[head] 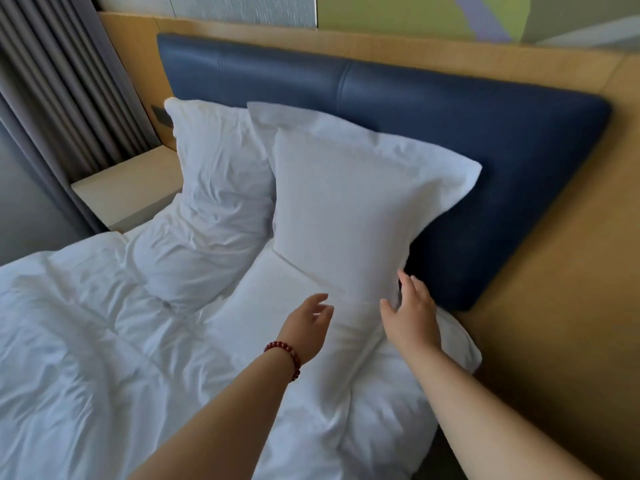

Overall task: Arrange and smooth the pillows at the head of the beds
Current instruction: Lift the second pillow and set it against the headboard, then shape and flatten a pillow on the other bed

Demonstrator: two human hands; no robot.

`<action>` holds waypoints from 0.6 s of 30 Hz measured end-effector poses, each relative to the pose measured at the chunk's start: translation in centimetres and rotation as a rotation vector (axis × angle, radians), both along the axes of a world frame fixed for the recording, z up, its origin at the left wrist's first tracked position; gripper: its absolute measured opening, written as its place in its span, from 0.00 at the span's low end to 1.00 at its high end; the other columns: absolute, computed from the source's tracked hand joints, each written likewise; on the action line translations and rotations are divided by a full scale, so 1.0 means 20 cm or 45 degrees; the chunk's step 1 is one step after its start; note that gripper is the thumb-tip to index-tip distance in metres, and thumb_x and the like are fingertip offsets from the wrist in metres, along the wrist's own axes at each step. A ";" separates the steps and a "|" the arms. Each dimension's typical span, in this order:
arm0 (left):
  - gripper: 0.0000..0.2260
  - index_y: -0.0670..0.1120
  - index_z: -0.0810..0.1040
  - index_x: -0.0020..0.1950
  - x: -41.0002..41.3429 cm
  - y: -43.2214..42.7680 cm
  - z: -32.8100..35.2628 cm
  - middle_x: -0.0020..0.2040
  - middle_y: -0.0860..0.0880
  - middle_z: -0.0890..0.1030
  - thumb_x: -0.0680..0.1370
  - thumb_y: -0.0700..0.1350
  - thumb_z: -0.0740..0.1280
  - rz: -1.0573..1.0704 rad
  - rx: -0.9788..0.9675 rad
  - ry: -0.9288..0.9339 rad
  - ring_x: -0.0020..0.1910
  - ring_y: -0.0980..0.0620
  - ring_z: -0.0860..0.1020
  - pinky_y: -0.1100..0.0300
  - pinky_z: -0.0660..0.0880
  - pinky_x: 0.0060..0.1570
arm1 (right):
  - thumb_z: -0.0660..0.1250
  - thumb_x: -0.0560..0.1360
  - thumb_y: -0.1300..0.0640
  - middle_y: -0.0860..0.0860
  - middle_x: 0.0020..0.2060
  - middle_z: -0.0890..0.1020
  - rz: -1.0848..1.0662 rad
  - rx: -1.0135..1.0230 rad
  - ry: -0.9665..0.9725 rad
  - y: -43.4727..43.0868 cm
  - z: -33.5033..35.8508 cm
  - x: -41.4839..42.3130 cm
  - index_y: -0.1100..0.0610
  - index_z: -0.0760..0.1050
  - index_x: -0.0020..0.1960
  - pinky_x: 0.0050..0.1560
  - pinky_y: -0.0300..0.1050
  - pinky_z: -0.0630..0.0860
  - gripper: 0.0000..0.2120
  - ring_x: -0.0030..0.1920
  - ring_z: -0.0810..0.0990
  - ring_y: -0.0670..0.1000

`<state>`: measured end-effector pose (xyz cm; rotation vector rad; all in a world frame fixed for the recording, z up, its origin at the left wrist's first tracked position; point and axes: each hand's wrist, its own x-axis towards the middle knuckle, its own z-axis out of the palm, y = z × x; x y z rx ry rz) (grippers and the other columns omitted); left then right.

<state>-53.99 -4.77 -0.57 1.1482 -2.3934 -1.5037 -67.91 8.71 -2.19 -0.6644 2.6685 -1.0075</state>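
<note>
The upright pillow (349,209) leans on the headboard (450,109), its lower corner touching the right hand (412,310)'s relaxed fingers, while the left hand (308,323) hovers open just beside it.

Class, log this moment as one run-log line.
smooth white pillow: propped against blue padded headboard; right hand: open, touching its lower corner; left hand: open, nearby

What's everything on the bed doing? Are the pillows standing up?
Right pillow: upright against headboard, smooth.
Left pillow: upright, wrinkled.
Flat pillow: lying under right pillow.
Duvet: rumpled.
Left hand: open, over flat pillow.
Right hand: open, touching right pillow's corner.
</note>
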 end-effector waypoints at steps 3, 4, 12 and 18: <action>0.12 0.53 0.76 0.64 0.26 0.20 -0.11 0.58 0.52 0.81 0.82 0.50 0.62 -0.006 0.082 -0.047 0.54 0.56 0.79 0.62 0.74 0.55 | 0.63 0.79 0.51 0.53 0.73 0.67 -0.128 -0.018 -0.292 0.27 -0.10 0.19 0.50 0.60 0.77 0.65 0.50 0.68 0.28 0.70 0.68 0.56; 0.10 0.53 0.77 0.62 0.34 0.27 -0.14 0.56 0.52 0.82 0.82 0.49 0.62 0.003 0.136 -0.049 0.53 0.56 0.80 0.63 0.75 0.53 | 0.63 0.79 0.51 0.53 0.72 0.69 -0.140 0.019 -0.351 0.36 -0.13 0.25 0.50 0.60 0.76 0.64 0.51 0.69 0.27 0.69 0.70 0.56; 0.06 0.49 0.80 0.54 0.85 0.93 -0.37 0.51 0.50 0.84 0.81 0.44 0.64 -0.224 0.493 -0.258 0.45 0.57 0.82 0.64 0.76 0.45 | 0.67 0.77 0.46 0.48 0.57 0.81 -0.231 0.181 -0.619 1.16 -0.35 0.77 0.51 0.74 0.67 0.53 0.41 0.72 0.20 0.57 0.79 0.50; 0.07 0.57 0.80 0.45 1.02 1.21 -0.49 0.45 0.52 0.84 0.80 0.48 0.65 -0.687 0.330 -0.557 0.46 0.54 0.81 0.61 0.76 0.53 | 0.68 0.75 0.43 0.48 0.61 0.78 -0.234 0.304 -0.847 1.67 -0.45 1.07 0.48 0.72 0.68 0.54 0.40 0.70 0.23 0.58 0.78 0.49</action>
